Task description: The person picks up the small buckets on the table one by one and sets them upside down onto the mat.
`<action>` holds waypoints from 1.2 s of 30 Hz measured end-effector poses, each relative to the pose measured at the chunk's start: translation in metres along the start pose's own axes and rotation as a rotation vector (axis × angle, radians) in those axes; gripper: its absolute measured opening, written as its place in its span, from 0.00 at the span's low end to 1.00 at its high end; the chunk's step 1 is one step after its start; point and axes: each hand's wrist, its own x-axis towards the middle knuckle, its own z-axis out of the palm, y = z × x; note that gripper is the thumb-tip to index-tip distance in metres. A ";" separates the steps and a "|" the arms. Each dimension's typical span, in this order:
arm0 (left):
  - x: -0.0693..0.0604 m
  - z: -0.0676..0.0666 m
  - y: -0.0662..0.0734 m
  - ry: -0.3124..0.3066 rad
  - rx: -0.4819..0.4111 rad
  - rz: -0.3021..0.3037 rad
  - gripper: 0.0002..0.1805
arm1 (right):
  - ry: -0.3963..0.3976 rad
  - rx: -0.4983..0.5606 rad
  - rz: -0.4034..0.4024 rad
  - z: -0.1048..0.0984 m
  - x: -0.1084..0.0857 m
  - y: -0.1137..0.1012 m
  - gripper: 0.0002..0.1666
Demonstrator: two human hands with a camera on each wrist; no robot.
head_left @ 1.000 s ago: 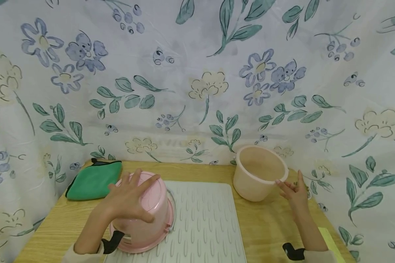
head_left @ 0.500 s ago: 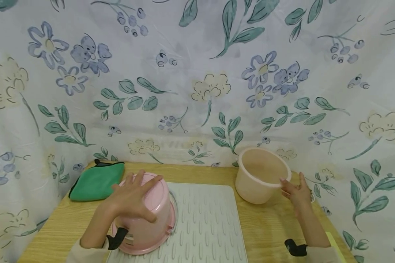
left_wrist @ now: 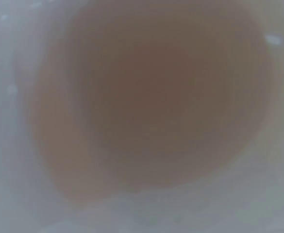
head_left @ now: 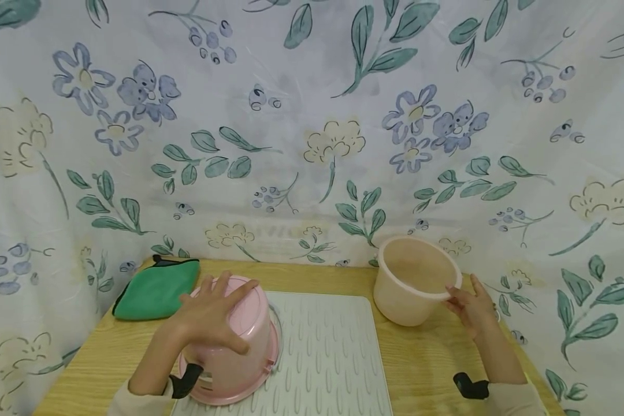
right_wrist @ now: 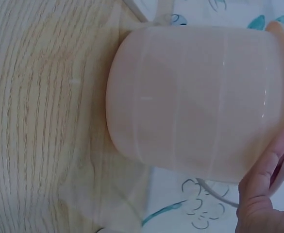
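Nearest, the left hand (head_left: 208, 319) lies spread on the upturned pink bucket (head_left: 234, 371), at the left of the mat (head_left: 333, 352); farther, the right hand (head_left: 474, 313) pinches the mouth-up cream bucket (head_left: 403, 300) by its rim. Handling both at once seems the step; moving the cream bucket calls for a firm pinch. The pouch (head_left: 158, 290) lies left of the pink bucket, and the curtain (head_left: 291, 190) limits room behind.

Legible text: none that I can make out. On the curtain (head_left: 286, 133), toward twelve o'clock in the head view, faint smudged marks low down, at about eight o'clock from centre, are too indistinct to read. On the pink bucket (head_left: 258, 344) at seven o'clock and the cream bucket (head_left: 403, 303) at four, I read no lettering. My left wrist view is too blurred for reading.
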 end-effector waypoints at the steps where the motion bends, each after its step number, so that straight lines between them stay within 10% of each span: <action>1: 0.000 0.000 0.000 -0.002 -0.003 -0.001 0.64 | -0.011 0.002 -0.006 -0.001 0.000 0.000 0.60; 16: -0.002 0.001 0.002 0.012 0.002 0.003 0.64 | -0.161 -0.045 -0.150 -0.006 0.003 0.008 0.52; 36: -0.001 -0.006 0.000 -0.051 -0.047 -0.010 0.65 | -0.248 0.375 -0.249 -0.010 -0.009 0.020 0.51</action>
